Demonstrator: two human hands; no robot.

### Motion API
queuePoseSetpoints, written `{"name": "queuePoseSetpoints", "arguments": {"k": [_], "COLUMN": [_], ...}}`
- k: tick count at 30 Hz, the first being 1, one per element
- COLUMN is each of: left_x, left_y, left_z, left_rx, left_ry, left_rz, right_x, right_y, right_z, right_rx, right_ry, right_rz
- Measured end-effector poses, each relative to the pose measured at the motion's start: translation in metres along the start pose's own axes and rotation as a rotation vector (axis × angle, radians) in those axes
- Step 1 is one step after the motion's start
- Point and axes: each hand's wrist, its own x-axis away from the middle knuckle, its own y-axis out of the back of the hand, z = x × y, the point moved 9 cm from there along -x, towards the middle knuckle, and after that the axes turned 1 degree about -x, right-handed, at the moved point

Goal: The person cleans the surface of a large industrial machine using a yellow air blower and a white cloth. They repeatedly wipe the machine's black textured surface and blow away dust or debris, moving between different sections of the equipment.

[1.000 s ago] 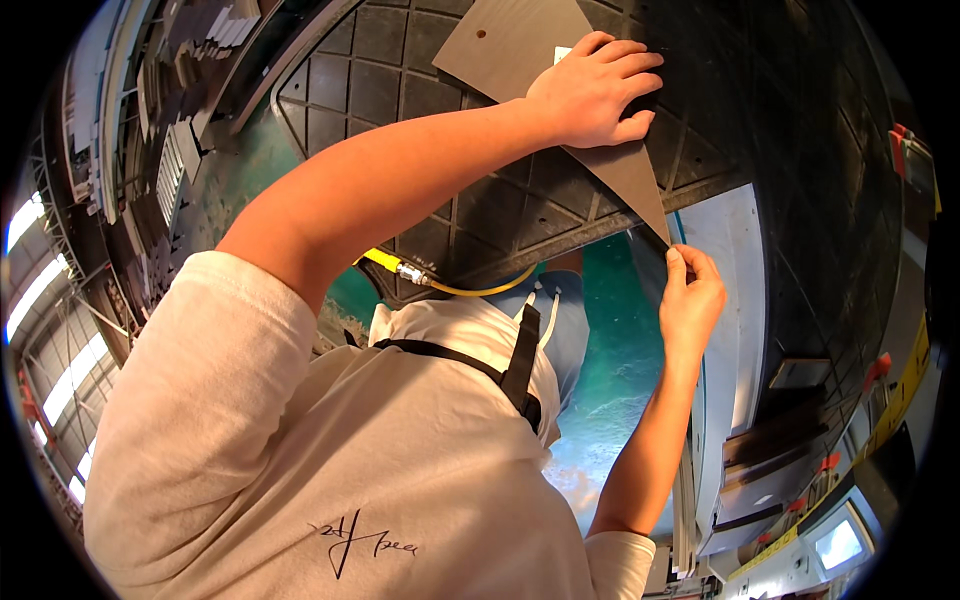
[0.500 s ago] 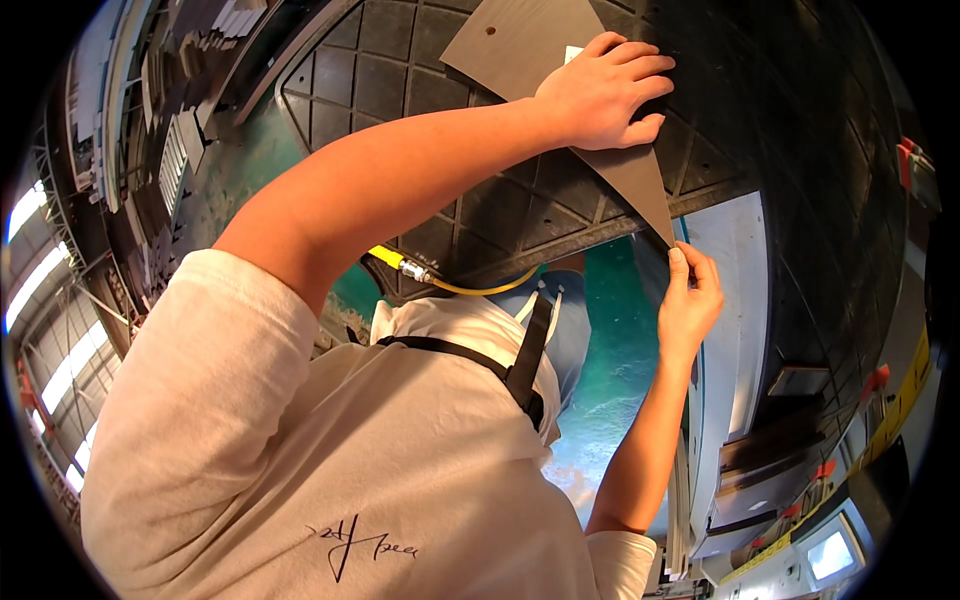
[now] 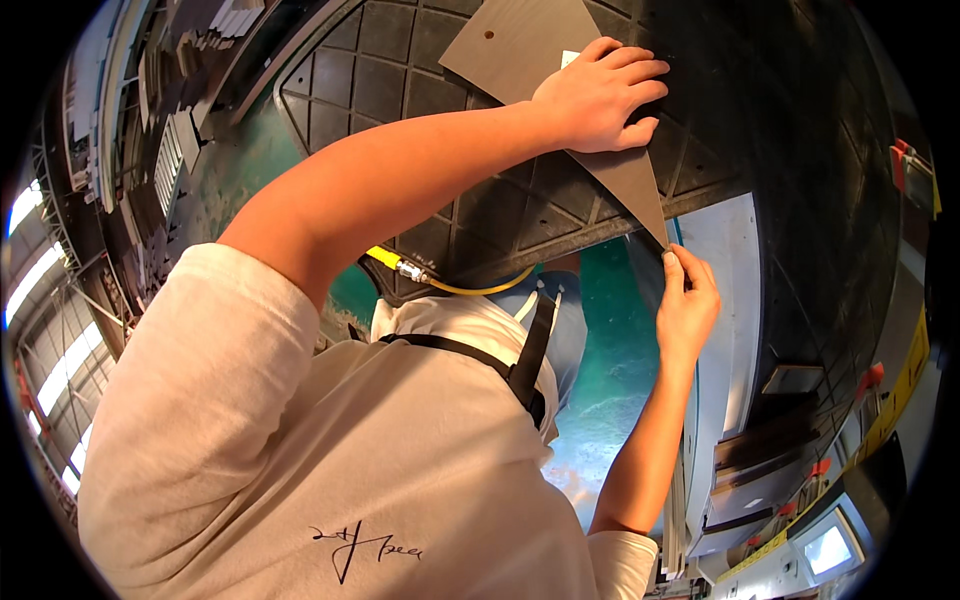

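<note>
A flat grey-brown board (image 3: 530,48) with a pointed near end and a small dark hole lies on a black grid-grooved table top (image 3: 385,65). My left hand (image 3: 605,98) rests palm down across the board's middle, fingers stretched and a little apart. A small white label (image 3: 569,58) peeks out beside its wrist. At the board's narrow near tip, which sticks out past the table edge, my right hand (image 3: 688,300) pinches the corner between thumb and forefinger. The part of the board beneath my left hand is hidden.
A yellow air hose (image 3: 490,290) with a metal coupling (image 3: 412,270) hangs along the table's near edge, close to my waist. Right of my right hand stands a pale panel (image 3: 735,300). Stacked boards (image 3: 765,440) lie farther right. Green floor (image 3: 610,330) shows below.
Both hands keep their places on the board. The whole view has shifted very slightly; little else differs.
</note>
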Motion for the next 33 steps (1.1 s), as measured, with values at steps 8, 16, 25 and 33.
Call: {"name": "queuePoseSetpoints", "arguments": {"k": [8,16,25,33], "left_x": [-0.005,-0.002,-0.001,0.000], "left_y": [0.002,0.000,0.001,-0.001], "left_z": [0.003,0.002,0.003,0.002], "left_rx": [0.007,-0.004,0.004,0.009], "left_ry": [-0.006,0.005,0.001,0.009], "left_rz": [-0.031,0.002,-0.015,0.007], "right_x": [-0.014,-0.004,-0.006,-0.008], "right_y": [0.000,0.003,0.000,0.003], "right_z": [-0.007,-0.014,-0.005,0.017], "right_rx": [0.155,-0.111,0.058,0.086], "right_ry": [-0.101,-0.034,0.103,0.043], "right_rz": [0.099,0.004,0.043,0.054]}}
